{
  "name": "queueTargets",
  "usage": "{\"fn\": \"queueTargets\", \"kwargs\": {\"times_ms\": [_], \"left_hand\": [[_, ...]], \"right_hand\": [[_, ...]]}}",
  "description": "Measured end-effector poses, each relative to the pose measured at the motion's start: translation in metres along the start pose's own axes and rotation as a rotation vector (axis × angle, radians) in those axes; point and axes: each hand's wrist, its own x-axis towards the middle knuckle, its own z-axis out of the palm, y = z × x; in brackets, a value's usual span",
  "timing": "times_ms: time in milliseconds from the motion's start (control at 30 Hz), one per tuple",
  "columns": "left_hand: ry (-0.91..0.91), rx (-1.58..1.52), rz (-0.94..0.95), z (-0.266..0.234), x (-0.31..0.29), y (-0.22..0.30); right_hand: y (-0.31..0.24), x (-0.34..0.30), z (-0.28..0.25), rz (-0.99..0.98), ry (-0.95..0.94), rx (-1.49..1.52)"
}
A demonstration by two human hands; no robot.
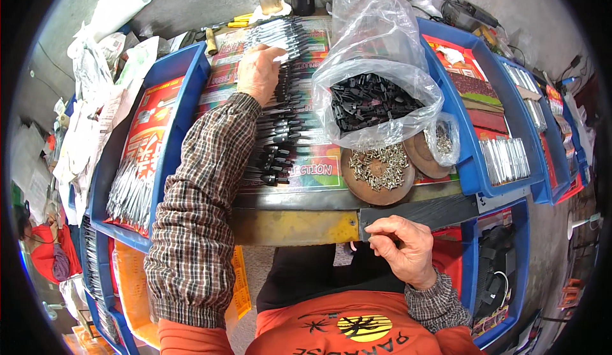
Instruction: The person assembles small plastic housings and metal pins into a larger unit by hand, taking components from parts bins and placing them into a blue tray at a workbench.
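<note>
Silvery rods (284, 36): row reaching the bench's (293, 226) far edge; probably light, stiff, slick
Hold point: likely black fittings (274, 179)
Left hand (258, 74): curled over rods; grip hidden
Right hand (403, 248): pinched nearly closed, near edge; contents unclear

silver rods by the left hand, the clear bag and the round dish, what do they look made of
Silver rods: likely smooth metal, from their bright glints.
Clear bag: thin, glossy plastic film, see-through and crinkled.
Round dish: brown and fairly dull; possibly wood or clay, the look leaves it open.
</note>
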Motion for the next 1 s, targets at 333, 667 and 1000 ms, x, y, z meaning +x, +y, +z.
{"fn": "queueTargets", "kwargs": {"times_ms": [333, 667, 1000], "left_hand": [[0.051, 0.012, 0.088, -0.076, -0.020, 0.017], [-0.045, 0.219, 0.078, -0.159, -0.125, 0.062], [-0.200, 0.437, -0.376, -0.243, -0.181, -0.055]], "right_hand": [[-0.004, -0.003, 0.004, 0.102, 0.014, 0.091], [-0.003, -0.007, 0.004, 0.146, 0.087, 0.087], [0.000, -0.007, 0.008, 0.157, 0.114, 0.067]]}}
